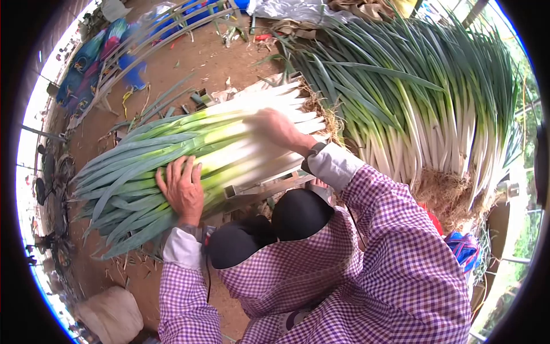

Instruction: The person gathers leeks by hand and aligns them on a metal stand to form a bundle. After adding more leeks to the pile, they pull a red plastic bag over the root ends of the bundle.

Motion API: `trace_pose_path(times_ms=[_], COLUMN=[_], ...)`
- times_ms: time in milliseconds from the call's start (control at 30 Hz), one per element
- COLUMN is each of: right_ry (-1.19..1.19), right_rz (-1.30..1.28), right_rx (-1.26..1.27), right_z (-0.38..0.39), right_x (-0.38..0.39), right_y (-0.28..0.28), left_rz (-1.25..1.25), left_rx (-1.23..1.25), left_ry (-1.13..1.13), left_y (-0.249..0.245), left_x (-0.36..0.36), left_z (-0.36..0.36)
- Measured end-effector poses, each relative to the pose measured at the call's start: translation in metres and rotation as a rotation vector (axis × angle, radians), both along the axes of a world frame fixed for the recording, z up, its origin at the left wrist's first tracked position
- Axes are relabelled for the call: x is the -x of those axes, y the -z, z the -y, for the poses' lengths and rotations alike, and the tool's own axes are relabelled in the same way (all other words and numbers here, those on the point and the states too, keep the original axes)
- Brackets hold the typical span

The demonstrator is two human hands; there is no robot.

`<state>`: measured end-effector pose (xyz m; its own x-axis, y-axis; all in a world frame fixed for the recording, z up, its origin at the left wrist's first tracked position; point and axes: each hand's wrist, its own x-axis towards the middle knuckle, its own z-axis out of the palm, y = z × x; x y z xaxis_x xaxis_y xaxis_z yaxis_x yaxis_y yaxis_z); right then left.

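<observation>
A thick bundle of leeks (229, 137) lies across a low metal frame (269, 188) in front of me, green leaves to the left and white stalks with roots to the right. My left hand (182, 186) rests on the green part, its fingers apart and flat against the leaves. Over the white stalks is my right hand (278, 129), smeared by motion. Its fingers cannot be made out, nor whether they grip a stalk.
A large heap of leeks (412, 97) with roots on stands at the right. Bamboo poles (166, 31) and blue bags (94, 63) lie at the upper left. A pale sack (112, 315) sits at the lower left, and leaf scraps litter the dirt floor (189, 63).
</observation>
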<state>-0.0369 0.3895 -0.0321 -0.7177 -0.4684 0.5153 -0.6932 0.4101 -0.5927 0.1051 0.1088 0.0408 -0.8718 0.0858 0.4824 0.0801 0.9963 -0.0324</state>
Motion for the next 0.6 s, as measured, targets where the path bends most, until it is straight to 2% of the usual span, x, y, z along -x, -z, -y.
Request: trace_pose_path(times_ms=[233, 400, 533, 600], right_ry=[-0.094, -0.066, -0.062, -0.071], right_rz=[0.054, 0.224, 0.163, 0.206], right_rx=[0.161, 0.065, 0.035, 0.009], right_z=[-0.012, -0.014, -0.014, -0.013], right_x=[0.003, 0.002, 0.002, 0.001], right_y=[0.008, 0.009, 0.011, 0.012], left_rz=[-0.025, -0.062, -0.060, -0.054], left_rx=[0.009, -0.037, -0.109, -0.033], left_ry=[-0.007, 0.033, 0.060, 0.088], left_y=[-0.004, -0.005, -0.008, -0.015], left_x=[-0.003, -0.002, -0.006, -0.005], left_z=[-0.002, 0.000, 0.001, 0.001])
